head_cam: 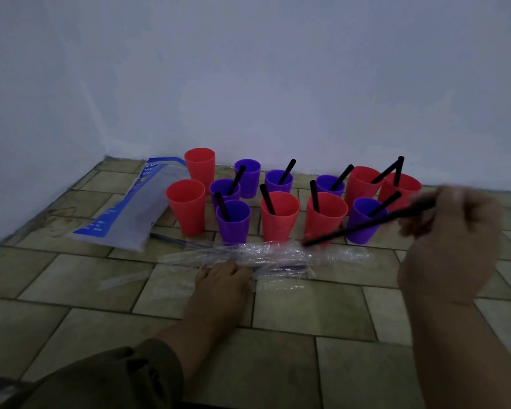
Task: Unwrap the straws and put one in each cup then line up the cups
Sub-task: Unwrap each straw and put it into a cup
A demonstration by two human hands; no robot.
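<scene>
- Twelve cups (279, 219), six red and six purple, stand bunched in loose rows on a tiled floor (307, 305) close to a pale wall. Most hold a black straw, but the two red cups (186, 208) at the left end show none.
- The right hand (449, 237) pinches the upper end of a bare black straw (363, 227) between thumb and curled fingers. The straw slants down and to the left, and its lower tip hangs over a heap of clear wrappers (278, 256) in front of the cups.
- The left hand (223, 277) lies flat on the near edge of the wrappers, fingers straight, gripping nothing.
- One wrapped straw (174, 240) lies on the floor between the heap and a clear bag (130, 208) with blue print.
- The straw looks very light, thin and fairly stiff. A two-finger pinch near one end, as here, should be enough to steer it, and squeezing harder would likely kink it.
- The cups look like light plastic and tip easily, so the straw is best lowered in, not dropped.
- The wrappers are slick, crinkly film. A flat palm should keep the heap from sliding.
</scene>
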